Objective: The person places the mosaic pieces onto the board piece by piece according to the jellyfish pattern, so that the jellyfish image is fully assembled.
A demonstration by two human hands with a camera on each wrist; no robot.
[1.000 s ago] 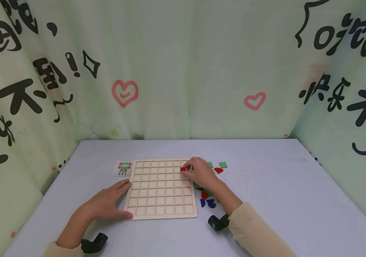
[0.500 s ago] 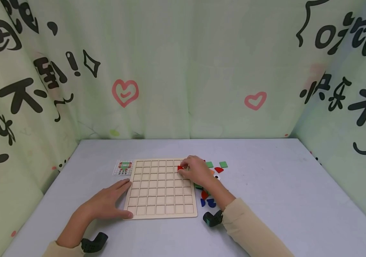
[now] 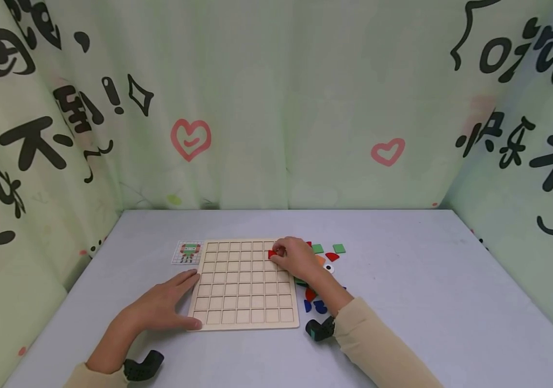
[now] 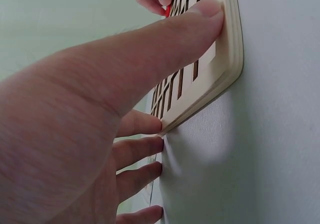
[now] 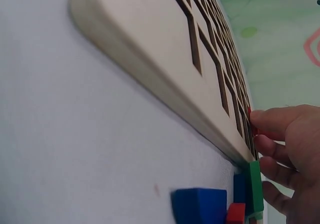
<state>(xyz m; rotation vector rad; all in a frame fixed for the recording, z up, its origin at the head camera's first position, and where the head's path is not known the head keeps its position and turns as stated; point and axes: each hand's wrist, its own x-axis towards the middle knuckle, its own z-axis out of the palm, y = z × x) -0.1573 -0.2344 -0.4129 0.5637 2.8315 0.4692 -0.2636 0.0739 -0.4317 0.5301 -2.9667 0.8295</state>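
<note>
Head view: the right hand (image 3: 298, 260) pinches a red piece (image 3: 271, 254) at the far right of the board (image 3: 244, 289); the left hand (image 3: 162, 306), fingers straight, touches its left edge. The piece looks light, hard, maybe slippery: best held by its sides.

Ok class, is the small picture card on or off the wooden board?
Off: the head view shows the picture card lying on the table beside the wooden board.
</note>
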